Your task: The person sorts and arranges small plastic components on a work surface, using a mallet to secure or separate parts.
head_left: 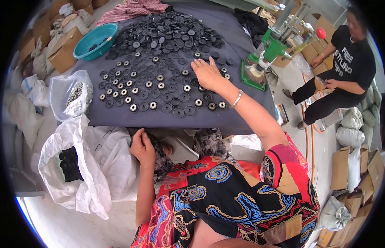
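Observation:
My right hand lies palm down over the right side of the dark table, fingers stretched out flat, touching or just above the round black discs there. Several of these discs carry a metal bearing in the middle; others are plain black rings. By the table's front edge, my left hand hangs with loosely bent fingers and nothing visible in it. A large heap of black plastic discs covers the far part of the table. Whatever lies under my right palm is hidden.
A green hand press stands at the table's right edge. At the far left is a teal basin, with a clear bag of bearings nearer. A white sack holds black parts. Another person sits at right, beside cartons.

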Demonstrator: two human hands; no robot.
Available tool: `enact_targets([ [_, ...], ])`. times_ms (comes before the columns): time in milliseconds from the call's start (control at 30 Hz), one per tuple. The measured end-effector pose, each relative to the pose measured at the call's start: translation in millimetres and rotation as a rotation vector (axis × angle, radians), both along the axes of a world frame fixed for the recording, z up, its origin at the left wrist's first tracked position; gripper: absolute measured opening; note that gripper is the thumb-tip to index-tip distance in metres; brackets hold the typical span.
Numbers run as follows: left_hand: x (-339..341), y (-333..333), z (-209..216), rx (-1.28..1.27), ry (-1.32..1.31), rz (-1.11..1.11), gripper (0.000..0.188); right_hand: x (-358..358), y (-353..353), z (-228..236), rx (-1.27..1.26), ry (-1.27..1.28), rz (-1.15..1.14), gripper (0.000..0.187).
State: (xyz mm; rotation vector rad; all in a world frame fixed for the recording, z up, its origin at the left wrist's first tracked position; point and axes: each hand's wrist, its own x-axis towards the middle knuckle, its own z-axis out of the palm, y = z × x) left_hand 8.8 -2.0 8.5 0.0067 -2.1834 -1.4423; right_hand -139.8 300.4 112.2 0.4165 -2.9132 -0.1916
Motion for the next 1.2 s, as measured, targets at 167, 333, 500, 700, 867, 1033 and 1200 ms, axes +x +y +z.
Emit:
enact_targets([
  [167, -4.5, 0.6, -1.5, -0.120, 0.087, 0.014, 0.015, -16.2, -2.9, -6.0, 0.126, -0.156, -0.038, 0.052],
  [333, -4.5, 0.7, 1.1, -0.129, 0.106, 0.007, 0.015, -19.1, -5.8, 1.5, 0.164, -0.197, -0.027, 0.045],
  [500, -7.0, 0.8, 1.8, -0.131, 0.099, 0.017, 0.016, -17.9, -11.2, 2.8, 0.260, -0.210, -0.077, 0.053],
  [700, -11.0, -2.3, -9.8, -0.145, 0.130, 0.008, 0.016, -17.8, 0.8, -6.0, 0.117, -0.070, 0.063, 0.036],
  [867, -4.8, -5.7, -10.5, -0.171, 0.178, 0.047, 0.015, 6.9, -0.7, -0.5, 0.017, 0.246, 0.132, 0.027],
  [1033, -9.6, 0.4, -5.8, -0.193, 0.142, 0.012, 0.016, 99.4, -31.5, 14.4, -0.306, 0.070, 0.237, 0.020],
  [1200, -2.7, -6.2, -8.7, -0.244, 0.074, 0.043, 0.019, 114.8, -49.3, -23.9, -0.184, 0.101, 0.288, 0.012],
])
